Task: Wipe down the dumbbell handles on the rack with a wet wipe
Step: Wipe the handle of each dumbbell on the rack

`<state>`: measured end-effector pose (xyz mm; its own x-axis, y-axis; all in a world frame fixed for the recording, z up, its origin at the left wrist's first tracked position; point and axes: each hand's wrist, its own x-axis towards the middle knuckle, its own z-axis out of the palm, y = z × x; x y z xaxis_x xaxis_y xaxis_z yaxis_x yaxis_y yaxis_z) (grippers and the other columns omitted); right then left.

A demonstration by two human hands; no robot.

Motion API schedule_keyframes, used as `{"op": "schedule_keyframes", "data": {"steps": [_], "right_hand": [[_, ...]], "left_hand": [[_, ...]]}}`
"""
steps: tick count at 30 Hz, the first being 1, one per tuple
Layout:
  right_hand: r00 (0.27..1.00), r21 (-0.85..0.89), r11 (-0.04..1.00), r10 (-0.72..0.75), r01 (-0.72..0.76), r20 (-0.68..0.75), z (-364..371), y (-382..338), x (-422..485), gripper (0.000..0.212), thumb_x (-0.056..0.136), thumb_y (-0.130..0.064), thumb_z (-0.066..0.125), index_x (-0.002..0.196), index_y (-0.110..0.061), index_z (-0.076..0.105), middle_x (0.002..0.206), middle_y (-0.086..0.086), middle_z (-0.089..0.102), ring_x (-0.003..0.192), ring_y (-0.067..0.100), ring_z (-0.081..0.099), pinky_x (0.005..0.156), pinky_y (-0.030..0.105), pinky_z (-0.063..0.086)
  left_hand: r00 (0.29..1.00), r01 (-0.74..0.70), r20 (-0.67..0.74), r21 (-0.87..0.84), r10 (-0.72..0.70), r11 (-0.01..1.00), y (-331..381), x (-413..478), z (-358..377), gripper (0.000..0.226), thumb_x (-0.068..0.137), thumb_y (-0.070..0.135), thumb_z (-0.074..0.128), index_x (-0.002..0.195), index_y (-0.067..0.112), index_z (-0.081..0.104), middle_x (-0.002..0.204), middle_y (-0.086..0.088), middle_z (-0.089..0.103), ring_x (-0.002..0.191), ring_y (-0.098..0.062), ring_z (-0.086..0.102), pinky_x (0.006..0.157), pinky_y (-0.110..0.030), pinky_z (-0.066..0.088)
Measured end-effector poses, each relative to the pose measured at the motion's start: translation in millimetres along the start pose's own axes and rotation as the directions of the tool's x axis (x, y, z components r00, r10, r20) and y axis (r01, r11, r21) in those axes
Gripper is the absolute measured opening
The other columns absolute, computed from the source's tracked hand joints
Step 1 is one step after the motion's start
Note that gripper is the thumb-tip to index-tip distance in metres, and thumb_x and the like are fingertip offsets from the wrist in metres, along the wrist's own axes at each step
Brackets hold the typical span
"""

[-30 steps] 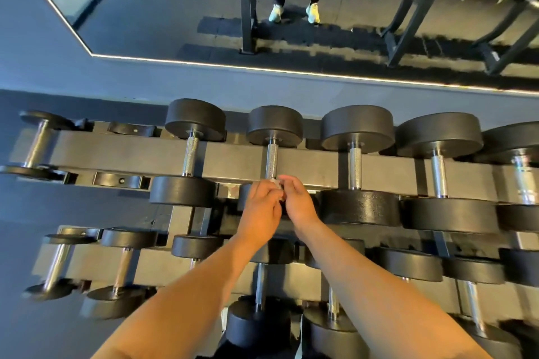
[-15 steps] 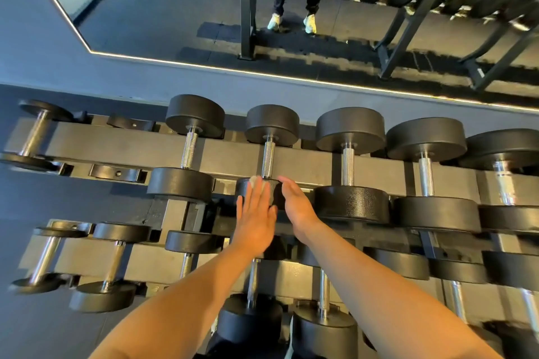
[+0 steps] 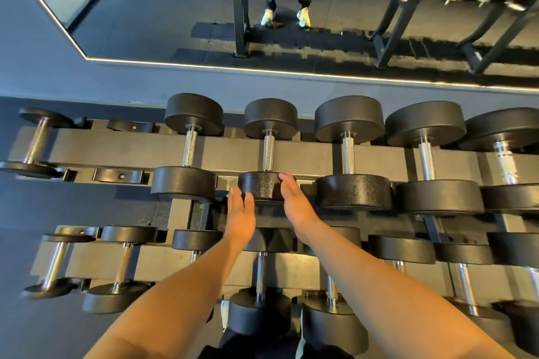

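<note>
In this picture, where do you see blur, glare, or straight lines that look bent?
Head view: the wide lens bows the rack; the lower-left dumbbell is smeared by motion blur; the rightmost handle shows bright glare; a warm light strip glows along the mirror edge; the left hand and right hand look fairly sharp.

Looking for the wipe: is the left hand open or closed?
Open. The left hand lies flat, fingers straight, beside the near dumbbell head; no wipe shows in it.
</note>
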<state>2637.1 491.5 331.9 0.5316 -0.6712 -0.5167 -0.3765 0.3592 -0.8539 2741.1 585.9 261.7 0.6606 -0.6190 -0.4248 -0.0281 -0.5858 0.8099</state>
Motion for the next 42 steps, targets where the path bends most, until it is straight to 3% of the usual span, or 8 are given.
{"op": "schedule_keyframes", "data": {"steps": [7, 12, 19, 22, 26, 32, 36, 42], "right_hand": [[0.996, 0.141, 0.989, 0.053, -0.043, -0.068, -16.2, -2.2, 3.7, 0.046, 0.107, -0.048, 0.031, 0.149, -0.033, 0.041, 0.154, -0.009, 0.039, 0.143, 0.012, 0.033, 0.120, 0.039, 0.025], [0.986, 0.291, 0.954, 0.109, -0.069, -0.124, -30.6, 2.9, 6.7, 0.036, 0.106, -0.046, 0.037, 0.124, -0.028, 0.062, 0.120, -0.004, 0.068, 0.119, 0.013, 0.059, 0.099, 0.033, 0.047], [0.971, 0.303, 0.943, 0.190, -0.141, -0.142, -40.0, 17.7, -1.4, 0.044, 0.106, -0.051, 0.034, 0.141, -0.031, 0.052, 0.136, -0.009, 0.054, 0.128, 0.011, 0.046, 0.113, 0.036, 0.031], [0.982, 0.254, 0.959, 0.156, -0.126, -0.103, -33.1, 11.4, 0.0, 0.044, 0.108, -0.047, 0.030, 0.144, -0.030, 0.049, 0.135, -0.010, 0.052, 0.127, 0.008, 0.044, 0.108, 0.030, 0.029], [0.989, 0.194, 0.977, 0.114, -0.094, -0.091, -19.8, 1.4, 1.6, 0.036, 0.107, -0.047, 0.030, 0.128, -0.032, 0.055, 0.118, -0.014, 0.054, 0.112, 0.005, 0.047, 0.099, 0.029, 0.028], [0.991, 0.144, 0.987, 0.081, -0.065, -0.105, -16.1, 1.5, 5.0, 0.029, 0.108, -0.037, 0.031, 0.116, -0.033, 0.059, 0.111, -0.013, 0.055, 0.095, -0.004, 0.049, 0.089, 0.018, 0.034], [0.990, 0.133, 0.990, 0.056, -0.039, -0.128, -19.1, -0.1, 0.2, 0.023, 0.108, -0.036, 0.034, 0.099, -0.037, 0.055, 0.093, -0.021, 0.050, 0.085, -0.007, 0.047, 0.086, 0.022, 0.034], [0.990, 0.099, 0.995, 0.042, -0.028, -0.138, -9.5, -3.7, 1.0, 0.033, 0.107, -0.038, 0.035, 0.127, -0.024, 0.058, 0.125, -0.004, 0.052, 0.096, 0.002, 0.050, 0.086, 0.024, 0.038]], "left_hand": [[0.933, -0.349, 0.066, 0.408, 0.354, 0.844, 53.4, 9.3, 22.1, 0.060, 0.110, 0.033, 0.030, 0.161, 0.022, 0.003, 0.169, 0.005, -0.008, 0.153, -0.012, -0.017, 0.124, -0.045, -0.011], [0.817, -0.540, 0.317, 0.712, 0.481, 0.449, 66.1, -2.7, 49.8, 0.061, 0.100, 0.022, 0.051, 0.157, 0.026, 0.028, 0.165, 0.006, 0.022, 0.156, -0.011, 0.001, 0.119, -0.056, -0.019], [0.762, -0.589, 0.510, 0.802, 0.399, 0.097, 54.7, -18.9, 50.5, 0.065, 0.100, 0.022, 0.047, 0.160, 0.017, 0.021, 0.168, 0.002, 0.017, 0.156, -0.012, -0.006, 0.121, -0.060, -0.014], [0.791, -0.545, 0.464, 0.830, 0.399, 0.116, 51.5, -17.3, 38.6, 0.070, 0.103, 0.023, 0.042, 0.162, 0.015, 0.006, 0.170, -0.001, -0.004, 0.154, -0.018, -0.019, 0.122, -0.056, -0.012], [0.867, -0.428, 0.184, 0.751, 0.463, 0.502, 50.5, -11.7, 20.9, 0.063, 0.105, 0.022, 0.044, 0.160, 0.019, 0.013, 0.169, -0.003, 0.005, 0.156, -0.020, -0.004, 0.126, -0.051, 0.002], [0.922, -0.291, -0.036, 0.590, 0.384, 0.753, 35.2, -7.6, 1.2, 0.057, 0.106, 0.037, 0.024, 0.157, 0.018, 0.011, 0.165, -0.009, 0.018, 0.153, -0.029, 0.018, 0.120, -0.051, 0.030], [0.892, -0.399, 0.134, 0.680, 0.431, 0.616, 35.9, -14.8, 17.0, 0.070, 0.104, 0.023, 0.045, 0.157, 0.027, 0.000, 0.166, -0.006, -0.004, 0.154, -0.036, 0.006, 0.121, -0.054, 0.027], [0.849, -0.468, 0.348, 0.845, 0.397, 0.260, 23.6, -26.7, 18.2, 0.078, 0.106, 0.028, 0.037, 0.151, 0.023, -0.027, 0.159, -0.003, -0.040, 0.145, -0.033, -0.037, 0.123, -0.058, -0.007]]}}
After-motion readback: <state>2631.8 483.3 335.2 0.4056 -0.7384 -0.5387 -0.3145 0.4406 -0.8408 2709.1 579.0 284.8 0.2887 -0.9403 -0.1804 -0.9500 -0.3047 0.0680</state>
